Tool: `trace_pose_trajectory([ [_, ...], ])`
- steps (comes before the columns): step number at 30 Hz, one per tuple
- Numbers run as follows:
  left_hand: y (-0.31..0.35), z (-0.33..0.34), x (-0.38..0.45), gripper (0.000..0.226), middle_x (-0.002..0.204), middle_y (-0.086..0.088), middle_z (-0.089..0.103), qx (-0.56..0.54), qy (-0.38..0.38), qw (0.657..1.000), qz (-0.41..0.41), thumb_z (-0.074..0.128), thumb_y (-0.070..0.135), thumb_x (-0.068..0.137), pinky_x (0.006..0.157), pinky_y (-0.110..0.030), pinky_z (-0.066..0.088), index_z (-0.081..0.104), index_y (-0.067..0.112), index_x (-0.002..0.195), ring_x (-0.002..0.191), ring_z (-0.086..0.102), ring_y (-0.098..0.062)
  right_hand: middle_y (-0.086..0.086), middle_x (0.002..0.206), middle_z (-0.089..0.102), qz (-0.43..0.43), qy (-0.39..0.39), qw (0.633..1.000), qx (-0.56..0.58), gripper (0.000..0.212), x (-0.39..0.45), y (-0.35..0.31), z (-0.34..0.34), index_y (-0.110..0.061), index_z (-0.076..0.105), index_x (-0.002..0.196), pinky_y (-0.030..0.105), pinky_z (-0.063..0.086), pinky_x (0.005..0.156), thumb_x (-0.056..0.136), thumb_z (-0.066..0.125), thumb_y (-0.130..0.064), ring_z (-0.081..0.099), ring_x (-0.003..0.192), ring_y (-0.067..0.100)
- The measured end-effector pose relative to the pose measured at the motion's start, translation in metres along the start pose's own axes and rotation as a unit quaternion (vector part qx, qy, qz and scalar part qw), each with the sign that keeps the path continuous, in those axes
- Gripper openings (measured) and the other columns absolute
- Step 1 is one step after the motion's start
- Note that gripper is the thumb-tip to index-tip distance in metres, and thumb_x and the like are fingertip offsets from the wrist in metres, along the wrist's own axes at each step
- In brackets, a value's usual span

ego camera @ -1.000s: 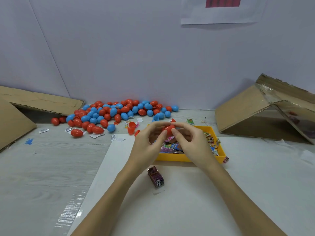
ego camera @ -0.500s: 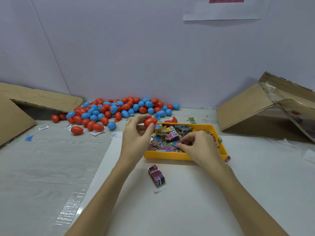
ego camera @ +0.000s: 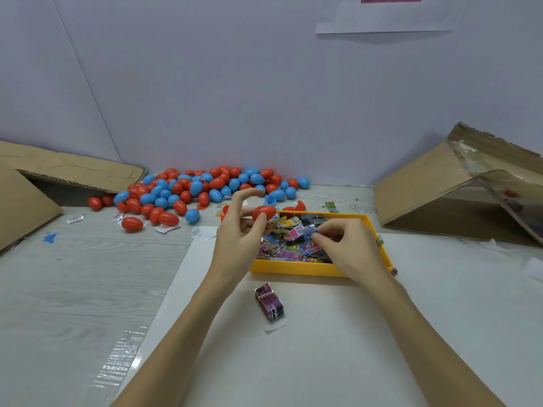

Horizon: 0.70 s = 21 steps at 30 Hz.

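Head view: the left hand (ego camera: pixel 241 233) pinches a closed red plastic egg (ego camera: pixel 263 212) above the far left corner of the yellow plastic tray (ego camera: pixel 293 267). The right hand (ego camera: pixel 346 248) pinches a small blue packet (ego camera: pixel 310 231) over the heap of colourful packets (ego camera: pixel 289 239) inside that tray on the table (ego camera: pixel 88 283).

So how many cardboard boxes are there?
2. The left cardboard box lies on its side at the far left, beside the egg pile. The right cardboard box lies tipped at the far right. Both run partly out of view.
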<state>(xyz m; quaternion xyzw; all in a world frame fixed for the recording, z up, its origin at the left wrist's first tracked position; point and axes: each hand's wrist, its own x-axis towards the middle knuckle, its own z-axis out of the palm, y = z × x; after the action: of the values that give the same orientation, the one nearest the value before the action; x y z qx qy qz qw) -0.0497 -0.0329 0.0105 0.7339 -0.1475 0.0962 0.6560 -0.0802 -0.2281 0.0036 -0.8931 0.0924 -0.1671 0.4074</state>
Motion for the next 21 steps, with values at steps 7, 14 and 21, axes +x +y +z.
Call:
trace_pose_trajectory([
  [7,0.0,0.007,-0.005,0.018,0.112,-0.005,0.066,0.056,-0.037,0.997,0.025,0.058,0.01,0.102,0.083,-0.026,0.058,0.074,0.019,0.102,0.096,0.069,-0.013,-0.01,0.086,0.078,-0.035,-0.041,0.984,0.168,0.004,-0.003,-0.006,-0.003,-0.024,0.079,0.092,0.011,0.051,0.068,0.091,0.077,-0.021,0.071,0.081,0.0],
  [14,-0.003,0.013,-0.008,0.01,0.105,-0.004,0.067,0.061,-0.043,0.997,0.019,0.076,0.024,0.091,0.071,-0.02,0.057,0.076,0.015,0.097,0.087,0.071,-0.012,-0.01,0.086,0.078,-0.061,-0.091,0.978,0.179,0.007,-0.006,-0.012,-0.002,-0.025,0.08,0.095,0.014,0.054,0.07,0.094,0.074,-0.026,0.072,0.083,0.002],
  [21,0.0,0.01,-0.007,0.012,0.097,-0.008,0.071,0.021,-0.047,0.999,-0.015,0.077,0.022,0.09,0.064,-0.014,0.051,0.075,0.012,0.098,0.076,0.07,-0.002,-0.014,0.087,0.078,-0.013,-0.103,0.967,0.235,0.012,-0.009,-0.018,-0.004,-0.028,0.079,0.097,0.009,0.05,0.064,0.097,0.068,-0.034,0.07,0.078,-0.002],
])
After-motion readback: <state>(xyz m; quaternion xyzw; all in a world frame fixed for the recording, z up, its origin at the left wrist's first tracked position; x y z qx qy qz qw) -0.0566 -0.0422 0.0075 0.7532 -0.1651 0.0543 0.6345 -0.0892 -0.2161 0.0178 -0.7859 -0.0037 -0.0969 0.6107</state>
